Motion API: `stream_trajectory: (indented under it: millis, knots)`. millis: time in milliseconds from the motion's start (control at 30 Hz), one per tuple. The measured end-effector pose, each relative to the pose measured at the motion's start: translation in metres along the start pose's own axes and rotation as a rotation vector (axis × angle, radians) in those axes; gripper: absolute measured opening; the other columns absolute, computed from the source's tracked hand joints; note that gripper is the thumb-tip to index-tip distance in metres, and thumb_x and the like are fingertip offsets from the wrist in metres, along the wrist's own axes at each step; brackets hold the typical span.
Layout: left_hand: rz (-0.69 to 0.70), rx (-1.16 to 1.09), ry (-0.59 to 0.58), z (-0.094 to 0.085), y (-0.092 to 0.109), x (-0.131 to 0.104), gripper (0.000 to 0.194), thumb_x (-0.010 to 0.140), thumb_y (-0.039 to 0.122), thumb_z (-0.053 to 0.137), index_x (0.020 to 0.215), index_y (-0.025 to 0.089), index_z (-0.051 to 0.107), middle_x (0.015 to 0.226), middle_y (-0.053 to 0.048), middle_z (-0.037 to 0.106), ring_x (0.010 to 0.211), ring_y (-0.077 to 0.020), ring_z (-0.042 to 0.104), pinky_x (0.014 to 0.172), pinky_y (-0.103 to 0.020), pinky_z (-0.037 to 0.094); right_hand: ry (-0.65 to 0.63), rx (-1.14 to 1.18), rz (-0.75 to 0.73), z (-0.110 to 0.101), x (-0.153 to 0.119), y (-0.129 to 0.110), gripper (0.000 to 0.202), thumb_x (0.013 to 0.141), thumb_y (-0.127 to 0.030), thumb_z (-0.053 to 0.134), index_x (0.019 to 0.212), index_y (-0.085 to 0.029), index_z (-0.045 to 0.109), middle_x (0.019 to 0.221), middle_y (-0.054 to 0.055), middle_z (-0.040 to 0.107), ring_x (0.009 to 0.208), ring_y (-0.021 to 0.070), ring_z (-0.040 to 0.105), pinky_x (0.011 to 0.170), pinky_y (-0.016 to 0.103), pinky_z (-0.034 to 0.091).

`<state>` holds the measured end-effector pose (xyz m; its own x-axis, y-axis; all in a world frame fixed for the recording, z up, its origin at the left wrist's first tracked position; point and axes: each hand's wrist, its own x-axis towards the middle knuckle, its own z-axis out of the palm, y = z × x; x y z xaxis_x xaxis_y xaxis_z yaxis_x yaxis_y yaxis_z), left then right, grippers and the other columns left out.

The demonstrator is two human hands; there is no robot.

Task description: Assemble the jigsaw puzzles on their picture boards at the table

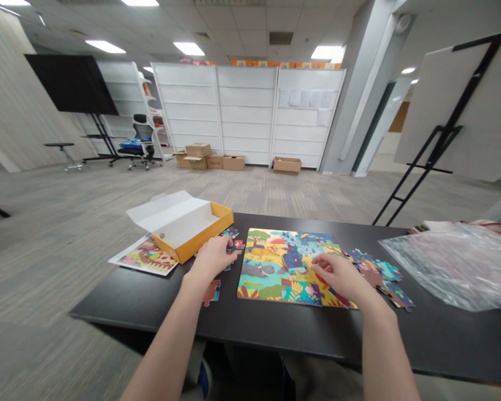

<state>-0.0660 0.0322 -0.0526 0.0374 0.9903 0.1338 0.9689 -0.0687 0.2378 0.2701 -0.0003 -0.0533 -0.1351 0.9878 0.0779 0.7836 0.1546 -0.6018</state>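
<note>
A colourful animal jigsaw puzzle [261,270] lies flat on the black table, its surface largely covered with joined pieces. Above its right part is my right hand [338,274], fingers curled with thumb and index tips close together; whether a piece is between them is hidden. A dark blue puzzle piece [293,259] lies askew near the puzzle's middle, left of those fingertips. My left hand [214,257] reaches over loose puzzle pieces [236,244] between the box and the puzzle, thumb and index finger apart. A brownish-red piece [211,293] lies below my left wrist.
An open yellow box [200,236] with a white inside stands at the table's left, partly on a printed picture sheet [146,256]. More loose pieces [386,275] lie right of the puzzle. Crumpled clear plastic [455,267] covers the right end of the black table [150,312].
</note>
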Motion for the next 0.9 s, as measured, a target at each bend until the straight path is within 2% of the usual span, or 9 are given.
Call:
stream_trajectory:
  millis: [200,367,467,633,900]
  knots:
    - [-0.025,-0.118,0.087,-0.006,-0.009,0.001,0.025,0.086,0.039,0.060,0.101,0.020,0.068,0.103,-0.007,0.076,0.097,-0.0239,0.070,0.082,-0.030,0.052,-0.005,-0.027,-0.023,0.000,0.000,0.003,0.020,0.086,-0.033,0.056,0.083,-0.020,0.070,0.083,0.007,0.076,0.070,0.0207,0.069,0.065,0.030,0.052]
    - [-0.037,-0.274,0.248,-0.025,-0.023,-0.003,0.029,0.085,0.043,0.061,0.099,0.020,0.069,0.101,-0.006,0.076,0.093,-0.0223,0.071,0.084,-0.030,0.052,-0.016,-0.035,-0.022,0.001,0.001,0.006,0.022,0.087,-0.034,0.054,0.084,-0.019,0.070,0.083,0.007,0.076,0.070,0.0211,0.069,0.066,0.031,0.052]
    - [-0.053,-0.263,0.273,-0.039,-0.025,-0.009,0.029,0.085,0.043,0.061,0.100,0.020,0.068,0.100,-0.006,0.076,0.093,-0.0225,0.071,0.081,-0.030,0.052,-0.020,-0.041,-0.026,0.000,0.001,0.004,0.022,0.087,-0.034,0.054,0.086,-0.020,0.070,0.086,0.007,0.076,0.071,0.0211,0.069,0.067,0.031,0.052]
    - [-0.072,-0.073,0.141,-0.049,-0.025,-0.019,0.028,0.086,0.042,0.059,0.096,0.018,0.070,0.097,-0.009,0.076,0.094,-0.0274,0.070,0.080,-0.034,0.051,-0.017,-0.043,-0.022,-0.003,0.000,0.001,0.022,0.087,-0.035,0.054,0.087,-0.020,0.071,0.085,0.007,0.076,0.072,0.0214,0.070,0.068,0.031,0.053]
    - [-0.147,0.190,-0.093,-0.036,-0.015,-0.022,0.029,0.089,0.040,0.057,0.099,0.016,0.069,0.103,-0.015,0.074,0.101,-0.0335,0.068,0.080,-0.039,0.052,-0.016,-0.025,-0.017,-0.003,-0.001,0.001,0.024,0.087,-0.035,0.052,0.087,-0.019,0.070,0.084,0.008,0.076,0.072,0.0210,0.069,0.067,0.030,0.052]
